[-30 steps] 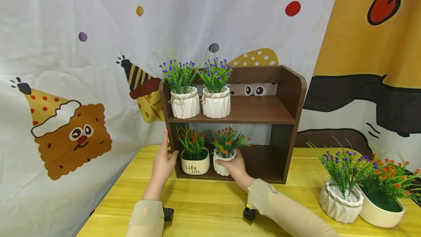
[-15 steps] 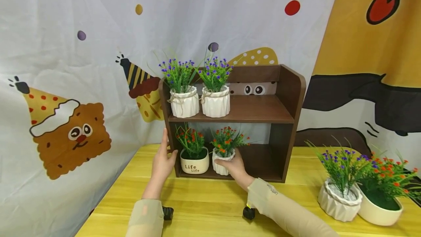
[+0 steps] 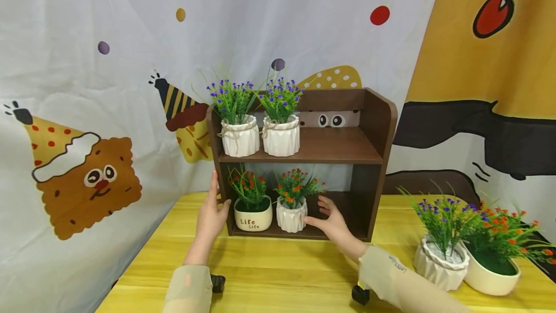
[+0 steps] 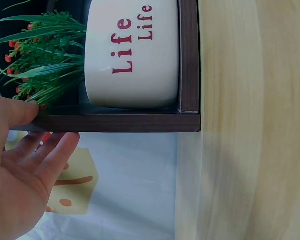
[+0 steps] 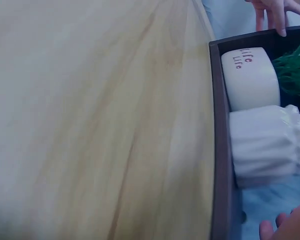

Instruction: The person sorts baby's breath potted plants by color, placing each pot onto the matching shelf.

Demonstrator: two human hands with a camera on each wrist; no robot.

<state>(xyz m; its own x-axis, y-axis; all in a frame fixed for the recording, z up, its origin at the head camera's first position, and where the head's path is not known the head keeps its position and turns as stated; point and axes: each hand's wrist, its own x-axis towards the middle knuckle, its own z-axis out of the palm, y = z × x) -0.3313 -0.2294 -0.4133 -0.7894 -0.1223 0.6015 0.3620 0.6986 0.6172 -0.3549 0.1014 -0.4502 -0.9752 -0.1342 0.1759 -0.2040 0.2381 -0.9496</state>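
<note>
My left hand (image 3: 209, 216) holds the left side panel of a dark brown two-tier shelf (image 3: 339, 146), thumb at its front edge and fingers along the outside, as the left wrist view shows. My right hand (image 3: 333, 221) is spread open just right of a white ribbed pot (image 3: 292, 219) with orange flowers on the lower tier. Its thumb tip is very near the pot; whether it touches, I cannot tell. Left of that pot stands a cream pot (image 4: 132, 55) lettered "Life", with red flowers. Two white pots with purple flowers, a left one (image 3: 240, 136) and a right one (image 3: 281, 136), occupy the upper tier's left half.
On the yellow wood-grain table (image 3: 278, 274), to the right, stand a white pot with purple flowers (image 3: 440, 262) and a cream pot with orange flowers (image 3: 493, 274). A cartoon-printed curtain (image 3: 130, 86) hangs behind the shelf.
My right hand has let go of the white ribbed pot and drawn back to the right, its fingers spreading. The pot stays on the lower tier. My left hand keeps its place on the shelf.
</note>
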